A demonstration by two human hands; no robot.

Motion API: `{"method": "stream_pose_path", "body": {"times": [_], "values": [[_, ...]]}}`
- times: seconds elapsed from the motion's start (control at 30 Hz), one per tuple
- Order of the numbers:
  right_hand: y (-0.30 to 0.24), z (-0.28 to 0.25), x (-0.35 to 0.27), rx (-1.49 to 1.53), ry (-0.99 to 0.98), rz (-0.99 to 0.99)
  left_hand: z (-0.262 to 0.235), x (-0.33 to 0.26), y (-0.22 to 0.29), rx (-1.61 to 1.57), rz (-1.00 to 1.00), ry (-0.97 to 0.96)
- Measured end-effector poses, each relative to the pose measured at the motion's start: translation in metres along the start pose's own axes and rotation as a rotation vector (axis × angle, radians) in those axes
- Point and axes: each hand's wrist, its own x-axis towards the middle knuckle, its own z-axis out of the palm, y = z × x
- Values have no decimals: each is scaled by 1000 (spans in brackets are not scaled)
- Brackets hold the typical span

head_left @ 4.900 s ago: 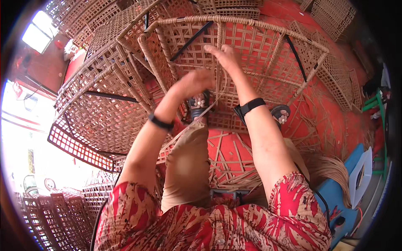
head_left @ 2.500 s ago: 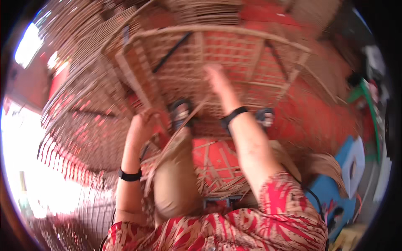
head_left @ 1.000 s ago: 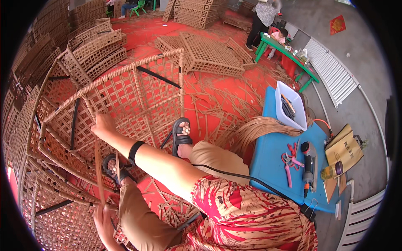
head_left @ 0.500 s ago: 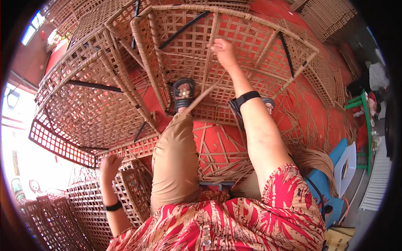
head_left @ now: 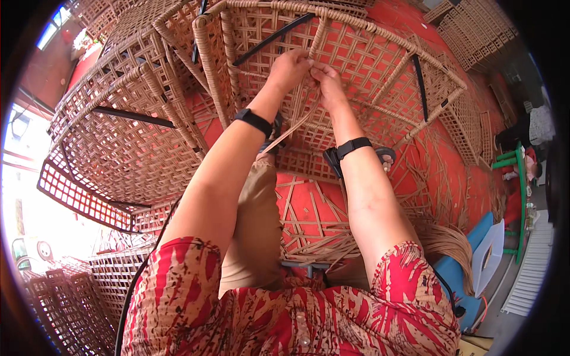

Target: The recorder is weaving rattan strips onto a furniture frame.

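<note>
The person sits with both arms stretched forward to a woven cane frame (head_left: pixel 356 65) that stands tilted at twelve o'clock, its open lattice facing them. The left hand (head_left: pixel 289 66) is closed around a loose cane strip (head_left: pixel 291 124) at the lattice, fingers curled tight. The right hand (head_left: pixel 326 80) sits just beside it at one o'clock, touching it, fingers pinched on the same strip where it enters the weave. The strip runs down from the hands toward seven o'clock and passes by the left wrist.

Each wrist wears a black band (head_left: pixel 254 121). Below the right wrist a sandalled foot (head_left: pixel 383 157) rests against the lower edge of the frame. A knee in tan trousers (head_left: pixel 252 225) comes up between the forearms.

At nine to ten o'clock more woven frames (head_left: pixel 124 130) lean stacked against each other, with dark metal bars showing through. The red floor (head_left: pixel 309 207) under the arms is littered with flat cane offcuts. At four o'clock a bundle of cane strips (head_left: pixel 448 249) lies on a blue table (head_left: pixel 460 276), beside a white tray (head_left: pixel 490 252). More flat woven panels (head_left: pixel 481 29) lie at two o'clock.
</note>
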Motion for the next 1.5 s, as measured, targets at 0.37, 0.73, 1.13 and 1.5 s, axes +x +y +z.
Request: {"method": "stream_pose_path", "body": {"times": [0.37,0.73,1.13,1.5], "values": [[-8,36,-30,-1105,548,-570,7,-1,8,34,-54,32],[12,21,-5,17,161,-209,20,-6,-17,39,119,217],[-16,68,-42,-1045,423,-308,-143,-213,18,330,171,-296],[4,5,-15,-367,43,-270,-281,-408,13,723,-797,-306]]}}
